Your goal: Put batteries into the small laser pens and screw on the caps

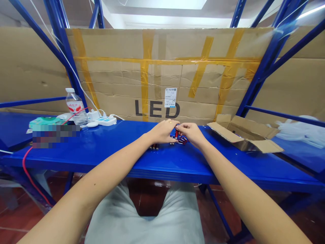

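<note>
On the blue table (111, 142), my left hand (164, 131) arches over small items, its thumb and fingers curved around something that it largely hides. My right hand (189, 131) pinches the top of a small red cylinder (176, 134), which stands roughly upright between the two hands. Beneath and beside my right hand lies a small pile of red and blue metallic pieces (182, 140). Several dark cylinders with silvery ends (153, 147) lie side by side below my left wrist.
An open cardboard box (243, 134) sits at the right. At the left are a plastic bottle (75, 106), a green packet (45, 122), a white power strip (106, 120) and a red cable (25, 166). A large cardboard sheet (114, 81) stands behind.
</note>
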Available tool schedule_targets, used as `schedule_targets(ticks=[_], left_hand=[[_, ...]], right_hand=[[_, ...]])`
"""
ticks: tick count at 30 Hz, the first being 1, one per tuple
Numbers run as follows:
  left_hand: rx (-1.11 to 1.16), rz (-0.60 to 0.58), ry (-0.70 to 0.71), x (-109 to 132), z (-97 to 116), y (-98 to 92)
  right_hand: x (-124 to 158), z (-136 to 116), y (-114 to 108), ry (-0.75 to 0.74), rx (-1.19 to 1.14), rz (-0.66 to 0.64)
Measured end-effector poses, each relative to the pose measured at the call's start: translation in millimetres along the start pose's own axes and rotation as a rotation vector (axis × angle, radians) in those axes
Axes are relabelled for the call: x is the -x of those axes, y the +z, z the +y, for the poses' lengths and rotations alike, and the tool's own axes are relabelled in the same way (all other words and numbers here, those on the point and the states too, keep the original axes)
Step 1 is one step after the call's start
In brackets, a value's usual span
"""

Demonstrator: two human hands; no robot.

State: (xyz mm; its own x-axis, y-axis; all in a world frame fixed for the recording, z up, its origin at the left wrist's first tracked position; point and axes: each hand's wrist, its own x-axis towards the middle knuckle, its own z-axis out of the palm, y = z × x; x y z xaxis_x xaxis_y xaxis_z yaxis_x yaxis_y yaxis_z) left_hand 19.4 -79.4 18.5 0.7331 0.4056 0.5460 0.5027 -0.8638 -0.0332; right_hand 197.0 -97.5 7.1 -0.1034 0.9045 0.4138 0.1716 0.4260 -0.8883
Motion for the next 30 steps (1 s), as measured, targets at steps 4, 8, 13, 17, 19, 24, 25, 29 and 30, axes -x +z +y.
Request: schedule_targets(ticks=[4,8,13,17,19,24,25,29,30], left_hand=[[0.024,-0.004,-0.013,-1,2,-1.6],[0.059,0.040,-0.039,0,-1,-2.7],[0.247,0.200,-0.240,3,-13,-3.8],[0.449,0.299,-0.330,3,-16,-1.7],[0.492,0.316,-0.338,2,-16,0.3],[0.533,0.319,-0.344,2,-17,3.7],[0.550,0.324,-0.348,2,-17,4.0],[0.786,0.310,-0.417,-1,-15,4.7],[0.907,0.289,-0.459,-3,-14,4.3]], right_hand=[[0,0,-1,-0.005,0.004,-0.003],[-1,-3,-9,0.014,0.121,-0.017],[0,-2,-23,-0.004,0.669,-0.216],[2,0,-23,0.002,0.928,-0.417],[3,0,-20,0.015,0.975,-0.433],[7,-2,-16,0.056,0.923,-0.470],[7,-3,-16,0.048,0.883,-0.452],[6,-4,-19,-0.068,0.634,-0.280],[6,-4,-19,-0.089,0.571,-0.233]])
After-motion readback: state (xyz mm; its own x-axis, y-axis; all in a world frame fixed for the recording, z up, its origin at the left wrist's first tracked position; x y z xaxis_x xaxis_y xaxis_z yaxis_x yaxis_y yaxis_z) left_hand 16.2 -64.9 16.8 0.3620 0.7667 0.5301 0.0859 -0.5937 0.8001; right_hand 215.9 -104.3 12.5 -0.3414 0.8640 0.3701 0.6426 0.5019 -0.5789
